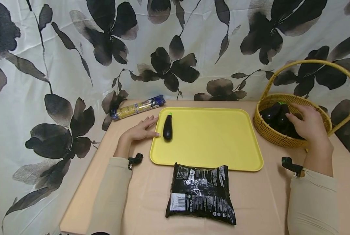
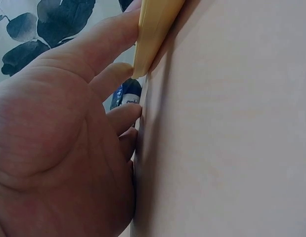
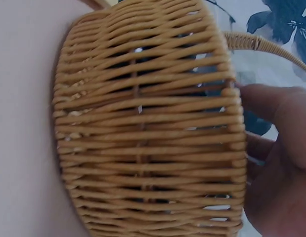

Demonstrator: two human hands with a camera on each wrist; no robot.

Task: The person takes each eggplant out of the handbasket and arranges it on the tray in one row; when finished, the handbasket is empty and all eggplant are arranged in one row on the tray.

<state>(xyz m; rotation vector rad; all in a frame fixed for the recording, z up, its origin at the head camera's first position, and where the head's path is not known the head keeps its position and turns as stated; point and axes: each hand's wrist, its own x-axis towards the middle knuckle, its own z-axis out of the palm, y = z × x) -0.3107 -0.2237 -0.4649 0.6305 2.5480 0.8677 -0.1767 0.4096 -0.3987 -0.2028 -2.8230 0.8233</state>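
Note:
A yellow tray [image 1: 210,140] lies on the table, with one small dark eggplant [image 1: 167,128] near its left side. My left hand [image 1: 138,130] rests at the tray's left edge; its fingers are extended, and in the left wrist view fingertips touch the tray rim [image 2: 155,37]. My right hand [image 1: 310,122] reaches over the rim into a wicker basket [image 1: 276,138], beside several dark eggplants [image 1: 271,113]. The basket wall [image 3: 148,123] hides the right fingertips in the right wrist view, so whether they grip an eggplant is unclear.
A black printed bag [image 1: 201,194] lies in front of the tray. Behind the left hand is a long clear-and-blue packet [image 1: 138,108]. The basket's tall handle [image 1: 313,61] arches above the right hand. A floral curtain [image 1: 175,39] hangs behind the table.

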